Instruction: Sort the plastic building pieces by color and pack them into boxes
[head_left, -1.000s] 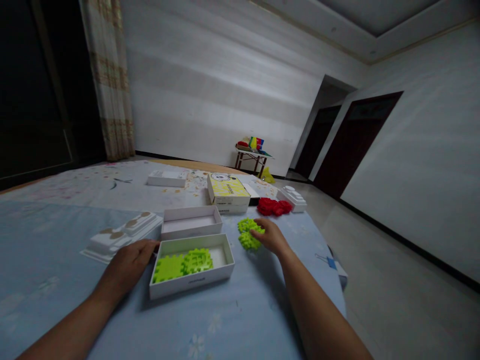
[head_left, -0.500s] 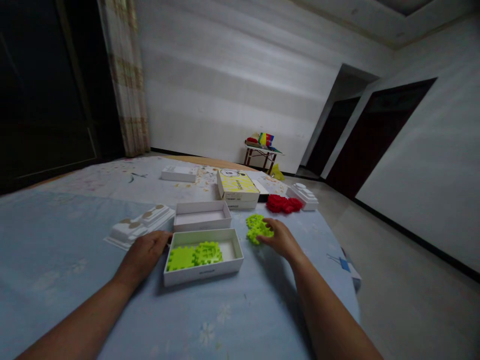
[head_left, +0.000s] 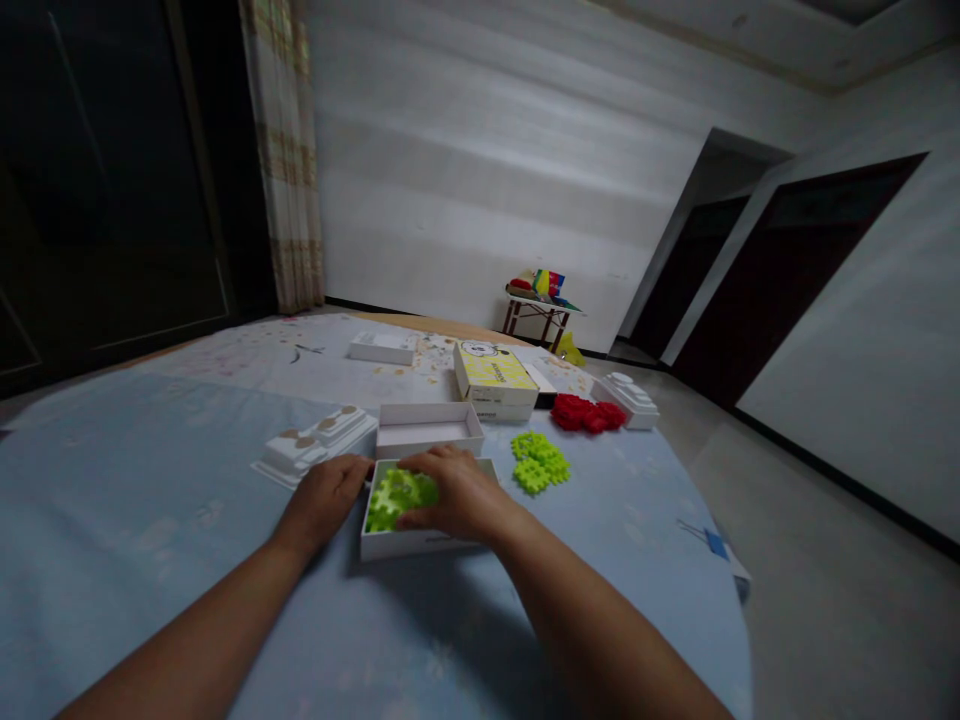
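An open white box [head_left: 416, 545] stands before me with lime-green toothed puzzle pieces [head_left: 384, 505] inside. My left hand [head_left: 330, 495] is at its left rear corner, fingers curled and pinching the wall. Above the box's middle is my right hand [head_left: 459, 492], thumb and fingers closed around a green puzzle piece [head_left: 424, 488]; the hand hides much of the box's right half. More loose green pieces [head_left: 538, 462] lie on the cloth to the right of the box. Behind it, touching or nearly so, sits a second white tray-like box [head_left: 429, 428].
White moulded packaging [head_left: 319, 443] lies left of the boxes, and another moulded tray [head_left: 628, 398] at the right back. A yellow and white printed box [head_left: 495, 383], red pieces [head_left: 586, 413] and a white box [head_left: 384, 347] stand farther off. A blue clip [head_left: 715, 543] sits at the table's right edge.
My right hand has moved left from the loose green pieces to over the open box. The left hand stays at the box's corner. The view has shifted slightly left.
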